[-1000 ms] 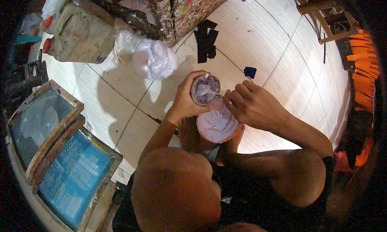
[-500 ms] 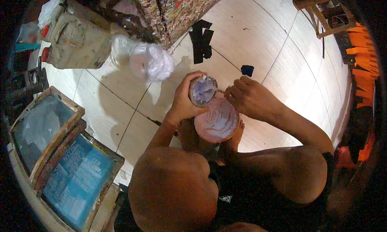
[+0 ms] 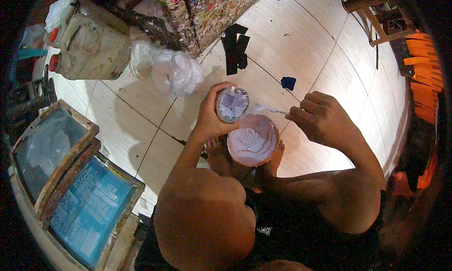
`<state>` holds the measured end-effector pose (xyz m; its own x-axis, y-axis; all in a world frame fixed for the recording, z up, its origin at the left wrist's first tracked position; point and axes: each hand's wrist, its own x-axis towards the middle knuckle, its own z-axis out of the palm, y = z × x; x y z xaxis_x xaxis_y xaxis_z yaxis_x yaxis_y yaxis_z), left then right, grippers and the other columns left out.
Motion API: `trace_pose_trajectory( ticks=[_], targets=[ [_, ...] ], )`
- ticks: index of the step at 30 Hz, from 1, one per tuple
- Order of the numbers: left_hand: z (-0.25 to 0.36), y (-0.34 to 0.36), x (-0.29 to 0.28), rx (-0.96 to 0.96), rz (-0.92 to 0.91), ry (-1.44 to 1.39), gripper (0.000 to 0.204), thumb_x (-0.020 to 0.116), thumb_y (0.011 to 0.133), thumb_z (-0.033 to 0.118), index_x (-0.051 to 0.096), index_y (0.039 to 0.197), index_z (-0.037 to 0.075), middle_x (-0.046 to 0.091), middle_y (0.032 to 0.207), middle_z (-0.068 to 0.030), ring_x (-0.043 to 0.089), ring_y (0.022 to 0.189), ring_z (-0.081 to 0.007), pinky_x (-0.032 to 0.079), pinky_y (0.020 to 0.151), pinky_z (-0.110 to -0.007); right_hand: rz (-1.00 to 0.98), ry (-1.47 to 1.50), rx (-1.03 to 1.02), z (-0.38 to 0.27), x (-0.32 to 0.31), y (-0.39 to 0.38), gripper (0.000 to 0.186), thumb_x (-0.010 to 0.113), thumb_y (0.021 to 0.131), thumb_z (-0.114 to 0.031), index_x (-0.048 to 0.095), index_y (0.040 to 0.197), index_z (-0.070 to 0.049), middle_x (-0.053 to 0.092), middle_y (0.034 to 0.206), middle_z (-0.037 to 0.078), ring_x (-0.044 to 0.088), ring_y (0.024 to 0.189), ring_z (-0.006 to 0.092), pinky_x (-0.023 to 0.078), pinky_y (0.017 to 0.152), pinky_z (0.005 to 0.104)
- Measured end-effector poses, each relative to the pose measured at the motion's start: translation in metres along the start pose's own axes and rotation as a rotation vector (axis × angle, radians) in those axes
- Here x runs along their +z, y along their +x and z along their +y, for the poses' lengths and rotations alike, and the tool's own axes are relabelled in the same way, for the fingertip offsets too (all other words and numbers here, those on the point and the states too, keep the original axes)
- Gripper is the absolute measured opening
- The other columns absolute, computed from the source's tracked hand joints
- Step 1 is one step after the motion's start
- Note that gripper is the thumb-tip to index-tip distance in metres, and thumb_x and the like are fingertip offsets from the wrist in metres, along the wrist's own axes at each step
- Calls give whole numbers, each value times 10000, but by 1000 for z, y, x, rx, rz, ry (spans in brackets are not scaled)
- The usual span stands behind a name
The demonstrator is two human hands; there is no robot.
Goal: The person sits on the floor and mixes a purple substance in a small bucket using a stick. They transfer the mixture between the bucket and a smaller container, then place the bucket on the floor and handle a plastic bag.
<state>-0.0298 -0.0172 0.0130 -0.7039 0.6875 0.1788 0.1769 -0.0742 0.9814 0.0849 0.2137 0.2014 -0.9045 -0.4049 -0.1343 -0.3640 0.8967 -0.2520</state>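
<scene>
My left hand [image 3: 207,114] is wrapped round a small round container [image 3: 234,101], tilted so its mouth shows, with whitish-lilac paste inside and smears on its rim. Just below and right of it stands a wider pinkish tub [image 3: 254,141] holding white, streaky paste; my feet are close against its sides. In my right hand [image 3: 322,115], closed, is a thin stick-like tool [image 3: 280,111]. White paste coats the tool's blurred end, which points left toward the small container and lies above the tub. The exact shape of that end cannot be made out.
A dirty jerrycan [image 3: 94,49] and a clear plastic bag [image 3: 179,75] stand at the far left. Framed printing screens [image 3: 89,209] lean at lower left. Black strips [image 3: 235,49] and a dark blue scrap [image 3: 288,83] lie on the tiles. A wooden stool [image 3: 376,23] is far right.
My right hand has moved right, away from the small container, drawing the paste-coated tool out into view. My left hand has shifted the container slightly left.
</scene>
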Motion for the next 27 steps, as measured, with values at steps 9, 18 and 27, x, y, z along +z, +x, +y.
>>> trace_pose_trajectory(
  ticks=[9, 18, 27],
  targets=[
    [0, 1, -1, -29, -29, 46, 782, 819, 564, 102, 451, 1252, 54, 565, 1237, -140, 554, 1147, -253, 426, 1004, -389, 50, 26, -399, -5, 152, 6, 216, 651, 703, -167, 679, 881, -47, 599, 960, 70, 569, 943, 224, 470, 888, 326],
    [4, -5, -2, -38, -28, 121, 813, 851, 520, 134, 466, 1232, 57, 582, 1221, -129, 580, 1123, -252, 450, 976, -367, -323, -166, -116, 0, 139, -18, 181, 622, 730, -148, 681, 873, -54, 613, 983, 62, 554, 959, 221, 470, 864, 316],
    [7, -4, -2, -61, -50, 92, 791, 824, 515, 110, 468, 1220, 55, 577, 1216, -131, 574, 1128, -254, 438, 986, -363, -124, -174, -190, 11, 131, 3, 110, 636, 764, -162, 680, 832, -87, 635, 950, 69, 582, 965, 218, 473, 830, 314]
  ],
)
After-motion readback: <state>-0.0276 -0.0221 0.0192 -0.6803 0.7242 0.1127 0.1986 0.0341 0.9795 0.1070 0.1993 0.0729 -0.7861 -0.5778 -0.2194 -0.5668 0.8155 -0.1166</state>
